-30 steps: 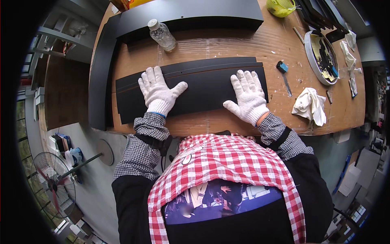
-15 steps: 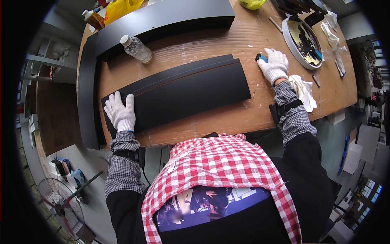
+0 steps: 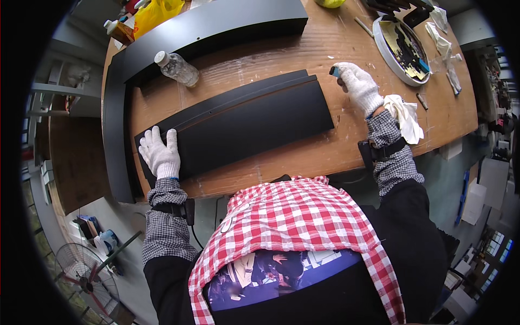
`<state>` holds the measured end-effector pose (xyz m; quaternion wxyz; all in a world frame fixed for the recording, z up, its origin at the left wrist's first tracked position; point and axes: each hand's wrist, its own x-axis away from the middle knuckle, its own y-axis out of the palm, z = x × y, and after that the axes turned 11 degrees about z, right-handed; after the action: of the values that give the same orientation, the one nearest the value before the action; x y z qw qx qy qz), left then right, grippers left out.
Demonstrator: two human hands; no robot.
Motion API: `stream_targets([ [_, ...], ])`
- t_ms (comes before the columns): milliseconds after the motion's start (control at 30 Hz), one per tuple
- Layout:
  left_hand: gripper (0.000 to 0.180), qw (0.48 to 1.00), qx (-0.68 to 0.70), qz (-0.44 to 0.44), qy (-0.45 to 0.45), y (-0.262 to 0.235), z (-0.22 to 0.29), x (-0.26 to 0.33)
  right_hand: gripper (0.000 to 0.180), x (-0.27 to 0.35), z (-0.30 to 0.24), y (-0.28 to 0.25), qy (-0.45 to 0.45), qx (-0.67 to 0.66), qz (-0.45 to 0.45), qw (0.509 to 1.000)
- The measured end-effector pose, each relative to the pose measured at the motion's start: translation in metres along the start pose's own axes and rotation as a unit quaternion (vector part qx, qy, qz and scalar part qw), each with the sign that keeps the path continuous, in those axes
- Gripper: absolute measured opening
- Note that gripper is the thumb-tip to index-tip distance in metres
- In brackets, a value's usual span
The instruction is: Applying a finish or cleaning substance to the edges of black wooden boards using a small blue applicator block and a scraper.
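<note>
A long black panel [image 3: 249,122] with a groove along its far side lies on the brown-covered table [image 3: 244,59]. My left hand [image 3: 161,153], in a white knitted glove, rests flat on the panel's left end with the fingers apart. Beyond the panel's right end, my right hand [image 3: 357,86], gloved the same way, is closed around a small blue block with a dark end [image 3: 335,71]. It is held above the table, apart from the panel. Part of the block is hidden by the fingers.
Long black pieces [image 3: 216,24] lie along the back and the left side [image 3: 115,130]. A clear bottle [image 3: 179,69] stands behind the panel. At the right are a round white tray [image 3: 381,46] with black-smeared contents, a white cloth [image 3: 405,120] and a short stick [image 3: 422,101].
My right hand has moved slightly left and turned, so the blue block's dark end now points out to the left. My left hand stays on the panel. The whole view has shifted a little.
</note>
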<state>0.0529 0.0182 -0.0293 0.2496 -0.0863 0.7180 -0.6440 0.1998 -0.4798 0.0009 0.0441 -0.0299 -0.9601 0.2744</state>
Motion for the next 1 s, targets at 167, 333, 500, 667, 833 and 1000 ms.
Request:
stream_targets([
  [167, 0.064, 1.0, -0.004, 0.003, 0.001, 0.0, -0.002, -0.001, 0.043, 0.016, -0.033, 0.016, 0.0, -0.108, 0.0, 0.994],
  [333, 0.064, 0.994, 0.106, 0.027, -0.012, -0.006, 0.021, 0.016, 0.055, 0.056, -0.07, 0.066, 0.058, -0.324, -0.172, 0.929],
  [500, 0.053, 0.622, 0.738, -0.252, -0.068, -0.067, 0.089, 0.052, 0.069, 0.098, -0.115, 0.127, 0.175, -0.453, -0.4, 0.777],
  [667, 0.057, 0.477, 0.813, -0.317, -0.109, -0.079, 0.071, 0.07, 0.084, 0.11, -0.139, 0.161, 0.194, -0.43, -0.46, 0.752],
  [833, 0.046, 0.558, 0.797, -0.168, -0.161, -0.091, 0.032, 0.06, 0.079, 0.109, -0.151, 0.194, -0.025, -0.178, -0.356, 0.917],
  [1000, 0.037, 0.701, 0.637, 0.01, -0.32, -0.061, -0.068, 0.009, 0.052, 0.094, -0.12, 0.215, -0.256, -0.074, -0.263, 0.927],
])
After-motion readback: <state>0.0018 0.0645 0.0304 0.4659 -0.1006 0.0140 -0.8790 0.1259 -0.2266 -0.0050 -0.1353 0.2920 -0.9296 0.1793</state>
